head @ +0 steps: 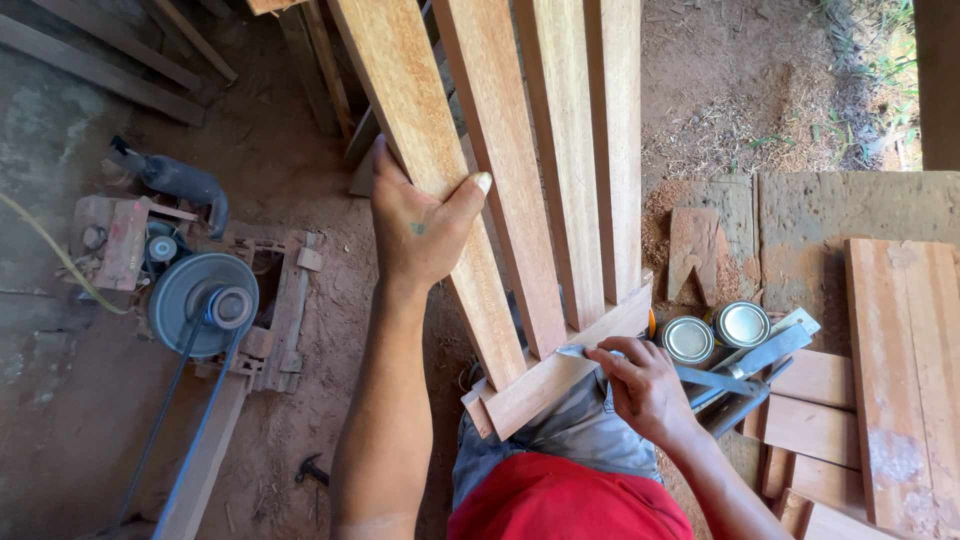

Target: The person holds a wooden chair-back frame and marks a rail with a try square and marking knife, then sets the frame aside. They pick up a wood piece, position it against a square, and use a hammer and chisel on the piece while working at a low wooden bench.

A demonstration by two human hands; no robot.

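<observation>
Leftmost slat [440, 190]: a long pale wooden board, one of four standing side by side; its long axis runs from the top of the view down and slightly right to a cross rail.
Cross rail [560, 375]: a shorter board lying across the lower ends of the slats, tilted, its right end higher; the slats' ends meet it.
Left hand [415, 235]: wrapped round the leftmost slat about halfway up, thumb over the front face, fingers curled behind the left edge and hidden.
Right hand [640, 385]: at the rail, just right of the slat ends; fingers pressed together, pinching a thin metal tool [730, 375] whose tip lies flat on the rail. The tool's kind cannot be told.
Key relation: the slat's foot lies below and right of the left hand, left of the right hand; the right hand is nearer the joint.
Two tins [715, 332]: round, shiny lids, just beyond the right hand.
Belt-driven wheel [200, 305]: on the dirt floor, well apart to the left.
Hammer [312, 468]: on the ground near the left forearm.
</observation>
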